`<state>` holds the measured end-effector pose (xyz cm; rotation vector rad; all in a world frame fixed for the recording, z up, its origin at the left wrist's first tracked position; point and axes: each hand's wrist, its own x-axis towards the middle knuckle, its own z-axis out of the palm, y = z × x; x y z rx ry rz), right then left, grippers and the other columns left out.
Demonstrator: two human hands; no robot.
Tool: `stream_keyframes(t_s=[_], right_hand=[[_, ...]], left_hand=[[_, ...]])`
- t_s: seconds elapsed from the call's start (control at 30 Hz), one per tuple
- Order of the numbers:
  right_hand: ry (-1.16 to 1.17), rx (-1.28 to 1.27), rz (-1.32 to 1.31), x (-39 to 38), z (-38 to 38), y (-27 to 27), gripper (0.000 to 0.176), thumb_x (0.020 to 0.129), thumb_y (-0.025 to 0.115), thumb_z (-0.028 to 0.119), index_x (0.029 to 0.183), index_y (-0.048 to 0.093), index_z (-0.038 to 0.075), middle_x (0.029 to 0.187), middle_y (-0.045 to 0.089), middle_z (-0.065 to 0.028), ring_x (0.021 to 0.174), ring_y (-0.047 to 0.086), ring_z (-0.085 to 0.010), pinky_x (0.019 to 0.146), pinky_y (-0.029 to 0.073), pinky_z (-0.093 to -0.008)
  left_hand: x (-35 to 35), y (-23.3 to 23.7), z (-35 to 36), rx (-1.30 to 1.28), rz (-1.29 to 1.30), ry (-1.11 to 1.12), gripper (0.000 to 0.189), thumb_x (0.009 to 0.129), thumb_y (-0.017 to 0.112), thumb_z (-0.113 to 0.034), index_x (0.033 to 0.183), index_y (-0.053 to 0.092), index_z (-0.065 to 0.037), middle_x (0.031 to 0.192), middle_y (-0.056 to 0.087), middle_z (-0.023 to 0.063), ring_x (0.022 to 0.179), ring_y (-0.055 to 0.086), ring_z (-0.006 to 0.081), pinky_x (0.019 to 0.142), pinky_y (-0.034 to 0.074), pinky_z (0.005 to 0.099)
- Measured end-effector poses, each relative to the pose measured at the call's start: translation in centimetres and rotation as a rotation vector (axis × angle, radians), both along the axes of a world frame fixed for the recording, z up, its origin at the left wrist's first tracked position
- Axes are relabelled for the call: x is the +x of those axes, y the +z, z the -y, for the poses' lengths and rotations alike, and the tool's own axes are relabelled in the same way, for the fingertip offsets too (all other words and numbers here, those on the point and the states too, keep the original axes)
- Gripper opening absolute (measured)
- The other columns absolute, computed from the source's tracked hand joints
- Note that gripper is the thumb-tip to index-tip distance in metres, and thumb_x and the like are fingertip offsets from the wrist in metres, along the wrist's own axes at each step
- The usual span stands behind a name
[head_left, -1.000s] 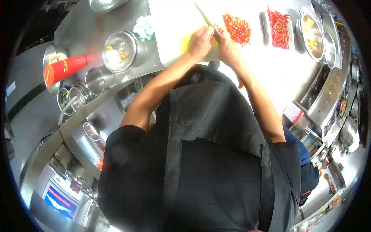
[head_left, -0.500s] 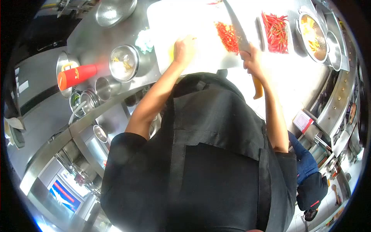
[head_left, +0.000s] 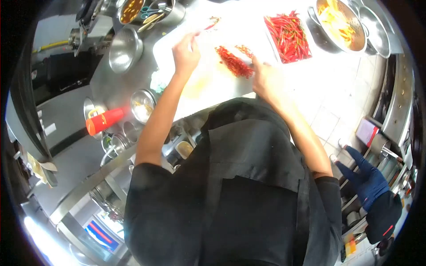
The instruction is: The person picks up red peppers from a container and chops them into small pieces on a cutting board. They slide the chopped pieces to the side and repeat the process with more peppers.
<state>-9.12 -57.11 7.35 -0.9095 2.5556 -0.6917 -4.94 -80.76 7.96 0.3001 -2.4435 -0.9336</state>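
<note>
My left hand is over the left part of the white board, its fingers curled; glare hides what they may hold. A few red chilli pieces lie up and right of it. My right hand is closed at the right end of a strip of chopped red chillies. Glare washes out its fingers, and no knife can be made out. A pale gap splits the chopped chillies. Whole red chillies fill a white tray to the upper right.
A colander with orange-yellow pieces stands at upper right. Left of the board are a steel bowl, a round container and a red bottle. Pots with utensils stand at the top. A person is at lower right.
The view has shifted and turned. My left hand has moved up the board, away from its near edge. My right hand has come nearer the chopped chillies; the knife it held is no longer discernible.
</note>
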Motion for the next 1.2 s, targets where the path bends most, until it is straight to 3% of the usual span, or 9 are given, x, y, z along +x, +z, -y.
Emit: stream_keyframes(t_s=[0.1,0.33,0.47,0.53,0.6,0.7,0.8,0.9,1.2], right_hand=[[-0.038,-0.076,-0.031,0.8,0.8,-1.0,0.033,0.071,0.054,-0.001,0.103,0.045,0.001,0.085,0.058,-0.024,0.074,0.061,-0.0392,0.066,0.049,-0.0465],[-0.052,-0.054,-0.003,1.2,-3.0,-1.1,0.033,0.069,0.057,-0.001,0.1,0.046,0.0,0.085,0.057,-0.0211,0.074,0.062,-0.037,0.063,0.05,-0.0451],[-0.053,-0.071,-0.022,1.9,-5.6,-1.5,0.035,0.067,0.058,-0.001,0.1,0.047,0.001,0.084,0.056,-0.0197,0.073,0.062,-0.0357,0.062,0.05,-0.044],[-0.004,-0.049,0.011,2.2,-5.9,-1.3,0.036,0.066,0.059,-0.001,0.1,0.048,0.001,0.084,0.056,-0.0189,0.074,0.061,-0.0341,0.062,0.051,-0.0427],[0.006,-0.058,0.041,2.5,-6.0,-1.2,0.035,0.065,0.059,-0.001,0.098,0.048,0.002,0.084,0.056,-0.0186,0.075,0.061,-0.033,0.061,0.051,-0.0421],[0.024,-0.081,0.103,3.0,-5.9,-0.6,0.035,0.065,0.06,-0.002,0.097,0.048,0.002,0.084,0.055,-0.0189,0.075,0.061,-0.0332,0.061,0.051,-0.0421],[0.02,-0.112,0.152,3.3,-6.3,-0.6,0.027,0.072,0.059,0.004,0.095,0.046,0.002,0.079,0.054,-0.0179,0.072,0.059,-0.0354,0.062,0.048,-0.044],[0.013,-0.135,0.177,3.4,-6.9,-0.1,0.027,0.073,0.06,0.005,0.096,0.046,0.002,0.08,0.054,-0.0181,0.074,0.059,-0.0355,0.063,0.048,-0.0439],[0.076,-0.141,0.219,3.6,-6.4,0.1,0.028,0.075,0.058,0.006,0.1,0.047,0.002,0.082,0.056,-0.0194,0.074,0.06,-0.0354,0.065,0.048,-0.0445]], left_hand=[[3.2,0.8,-4.6,-0.214,0.103,-0.38,0.034,0.076,0.045,0.003,0.104,0.063,-0.004,0.103,0.063,0.0166,0.105,0.058,0.0307,0.093,0.042,0.0408],[3.0,-1.0,-5.9,-0.349,0.431,-0.323,0.056,0.069,0.043,0.01,0.12,0.056,-0.008,0.107,0.062,0.0149,0.114,0.051,0.0311,0.1,0.033,0.0474],[-0.3,-1.0,-3.5,-0.343,0.151,-0.293,0.039,0.074,0.056,0.003,0.112,0.061,-0.005,0.092,0.066,0.0129,0.087,0.063,0.0306,0.086,0.045,0.0404],[-3.1,0.1,-4.9,-0.147,0.166,-0.26,0.029,0.076,0.062,-0.002,0.105,0.063,-0.006,0.083,0.067,0.0128,0.072,0.064,0.0281,0.071,0.05,0.0351],[-6.7,0.7,-5.6,-0.356,0.401,-0.308,0.023,0.077,0.063,-0.005,0.099,0.065,-0.009,0.077,0.065,0.013,0.069,0.064,0.0266,0.062,0.05,0.035],[-11.9,1.7,-9.1,-0.62,0.645,-0.305,0.018,0.076,0.064,-0.008,0.093,0.067,-0.012,0.076,0.063,0.0094,0.071,0.063,0.0262,0.062,0.049,0.0362],[-16.2,0.4,-9.7,-0.702,0.361,-0.538,0.018,0.075,0.065,-0.015,0.092,0.066,-0.012,0.082,0.064,0.0088,0.077,0.063,0.0265,0.067,0.049,0.0383],[-18.9,-0.7,-9.4,-0.9,0.442,-0.736,0.018,0.075,0.064,-0.016,0.093,0.066,-0.013,0.085,0.062,0.0099,0.082,0.062,0.0259,0.069,0.049,0.0397],[-20.4,-1.5,-11.1,-0.619,0.678,-0.644,0.024,0.074,0.064,-0.01,0.098,0.065,-0.007,0.083,0.066,0.0102,0.082,0.062,0.0293,0.075,0.049,0.0371]])
